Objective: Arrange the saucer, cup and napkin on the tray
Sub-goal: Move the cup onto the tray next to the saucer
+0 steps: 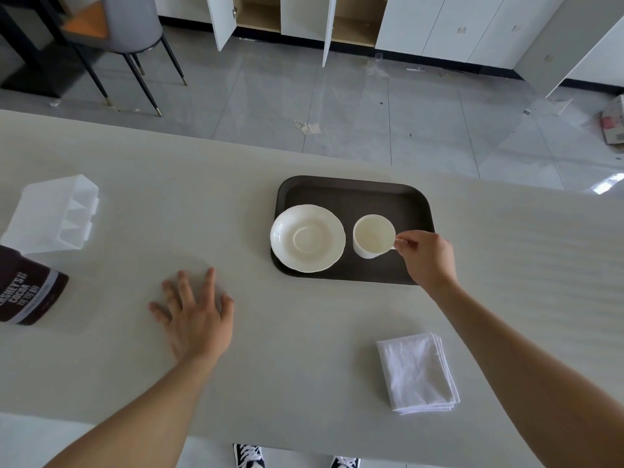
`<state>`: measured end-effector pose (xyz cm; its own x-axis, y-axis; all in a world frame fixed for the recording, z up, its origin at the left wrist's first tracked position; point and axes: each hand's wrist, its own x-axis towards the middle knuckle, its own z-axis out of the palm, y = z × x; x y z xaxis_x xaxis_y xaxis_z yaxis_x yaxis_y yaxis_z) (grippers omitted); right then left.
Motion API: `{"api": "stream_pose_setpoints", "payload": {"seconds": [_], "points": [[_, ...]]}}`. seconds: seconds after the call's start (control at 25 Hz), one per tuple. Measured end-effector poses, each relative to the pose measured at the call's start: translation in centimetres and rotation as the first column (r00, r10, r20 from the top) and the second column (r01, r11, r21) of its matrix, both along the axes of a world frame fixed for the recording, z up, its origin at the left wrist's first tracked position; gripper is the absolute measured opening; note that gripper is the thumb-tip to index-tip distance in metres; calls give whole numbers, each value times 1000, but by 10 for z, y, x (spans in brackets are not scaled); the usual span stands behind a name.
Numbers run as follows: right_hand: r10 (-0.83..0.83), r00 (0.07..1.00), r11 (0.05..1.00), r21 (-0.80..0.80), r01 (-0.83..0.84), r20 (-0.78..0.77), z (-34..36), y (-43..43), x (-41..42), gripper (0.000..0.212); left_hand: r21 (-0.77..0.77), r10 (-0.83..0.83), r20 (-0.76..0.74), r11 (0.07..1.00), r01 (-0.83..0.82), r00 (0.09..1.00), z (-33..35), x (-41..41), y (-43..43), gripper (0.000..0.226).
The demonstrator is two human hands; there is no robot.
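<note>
A dark brown tray [354, 194] lies on the pale table, right of centre. On its left side rests a white scalloped saucer [307, 238], overhanging the tray's left rim slightly. Right of the saucer stands a white cup [373, 235], empty and upright on the tray. My right hand [427, 256] pinches the cup's handle with thumb and fingers. My left hand [194, 310] rests flat on the table, fingers spread, well left of the tray and holding nothing. A folded white napkin [417, 373] lies on the table near the front edge, below the tray.
A clear plastic organiser [54, 214] sits at the far left, with a dark cocoa container [27, 293] lying on its side in front of it. Beyond the table are grey floor tiles, a chair [131, 32] and white cabinets. My shoes show under the front edge.
</note>
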<state>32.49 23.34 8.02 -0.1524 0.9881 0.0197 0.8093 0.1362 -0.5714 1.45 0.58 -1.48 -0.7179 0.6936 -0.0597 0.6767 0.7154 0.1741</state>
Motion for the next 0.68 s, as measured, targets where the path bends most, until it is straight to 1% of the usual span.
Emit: {"api": "stream_pose_setpoints", "payload": {"seconds": [0.12,0.24,0.4,0.68], "points": [[-2,999,998,-59,0,-37,-5,9,-6,13,-26,-4,-7,1000,3,1000,1,0,0,60],[-6,998,995,-101,-1,-66,-11,16,-8,13,-19,-2,-5,1000,2,1000,3,0,0,64],[-15,997,995,-97,8,-78,-19,22,-10,14,-2,1,-5,1000,-1,1000,7,3,1,65],[-9,998,996,-94,3,-63,-22,26,-11,14,-20,0,0,1000,0,1000,10,2,1,66]]}}
